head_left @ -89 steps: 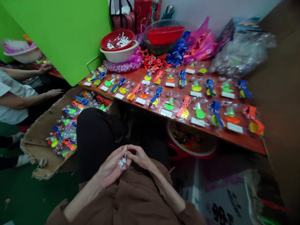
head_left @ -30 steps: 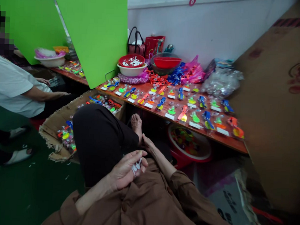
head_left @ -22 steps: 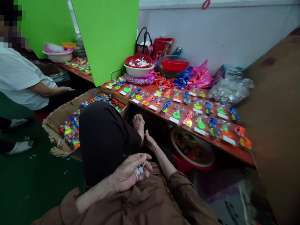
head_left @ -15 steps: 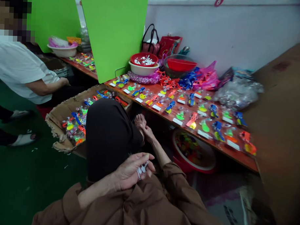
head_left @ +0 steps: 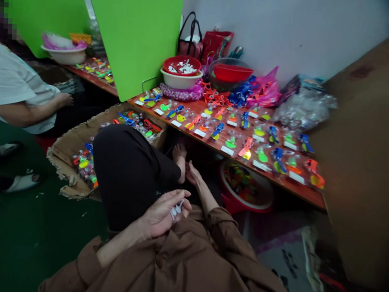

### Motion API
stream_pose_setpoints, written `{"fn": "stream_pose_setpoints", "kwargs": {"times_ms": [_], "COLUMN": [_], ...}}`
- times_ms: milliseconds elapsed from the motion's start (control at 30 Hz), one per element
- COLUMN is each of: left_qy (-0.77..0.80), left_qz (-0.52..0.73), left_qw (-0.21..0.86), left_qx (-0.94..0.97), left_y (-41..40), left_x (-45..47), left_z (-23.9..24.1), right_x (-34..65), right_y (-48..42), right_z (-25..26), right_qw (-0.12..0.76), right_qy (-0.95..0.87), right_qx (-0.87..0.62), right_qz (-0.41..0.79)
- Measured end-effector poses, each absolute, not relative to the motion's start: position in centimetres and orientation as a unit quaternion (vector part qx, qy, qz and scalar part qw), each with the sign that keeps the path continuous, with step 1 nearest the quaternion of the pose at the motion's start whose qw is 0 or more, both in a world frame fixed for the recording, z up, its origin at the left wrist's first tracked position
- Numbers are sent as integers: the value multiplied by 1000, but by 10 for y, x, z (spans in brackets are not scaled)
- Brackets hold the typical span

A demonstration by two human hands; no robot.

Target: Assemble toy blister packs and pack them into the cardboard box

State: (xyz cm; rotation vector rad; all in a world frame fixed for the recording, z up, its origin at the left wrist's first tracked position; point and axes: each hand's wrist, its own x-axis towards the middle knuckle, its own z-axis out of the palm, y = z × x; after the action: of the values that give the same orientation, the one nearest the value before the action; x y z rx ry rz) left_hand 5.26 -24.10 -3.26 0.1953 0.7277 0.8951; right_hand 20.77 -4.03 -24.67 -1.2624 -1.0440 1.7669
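Left hand point(head_left: 162, 215): fingers point(head_left: 181, 200) curled narrow, holding small white plastic pieces point(head_left: 176, 210), which protrude between fingertips and palm. Right hand point(head_left: 192, 175): fingers loosely open, holding nothing visible, just beside the bare foot point(head_left: 179, 155).

1. Ahead of me, far off, I see a plain white wall point(head_left: 281, 34).
2. Far left, bright green partition boards point(head_left: 134, 41) stand upright against it.
3. A long, orange-red wooden table point(head_left: 277, 185) runs along the wall in front of me.
4. A large brown board point(head_left: 360, 143) closes off my right.
5. Dark green flooring point(head_left: 28, 251) spreads out near my left.
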Motion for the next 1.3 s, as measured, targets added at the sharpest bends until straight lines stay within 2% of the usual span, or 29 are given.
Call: {"fn": "stream_pose_setpoints", "kwargs": {"times_ms": [300, 633, 967, 1133, 1300], "left_qy": [358, 371, 396, 397, 390], "left_qz": [425, 431, 424, 424, 426], "left_qw": [829, 822, 814, 813, 815], "left_qx": [66, 33, 24, 34, 47], "left_y": [-229, -214, -206, -207, -209], "left_x": [50, 46, 43, 45, 49], "left_z": [-42, -52, -64, -62, -54], "right_x": [208, 211, 210, 195, 182], "right_y": [-52, -40, -39, -44, -57], "right_z": [-264, -285, -279, -283, -289], "right_qw": [331, 372, 397, 351, 228], "right_qy": [-391, -344, -346, -391, -473], "right_qx": [-504, -529, -539, -585, -611], "right_qz": [696, 681, 657, 618, 593]}}
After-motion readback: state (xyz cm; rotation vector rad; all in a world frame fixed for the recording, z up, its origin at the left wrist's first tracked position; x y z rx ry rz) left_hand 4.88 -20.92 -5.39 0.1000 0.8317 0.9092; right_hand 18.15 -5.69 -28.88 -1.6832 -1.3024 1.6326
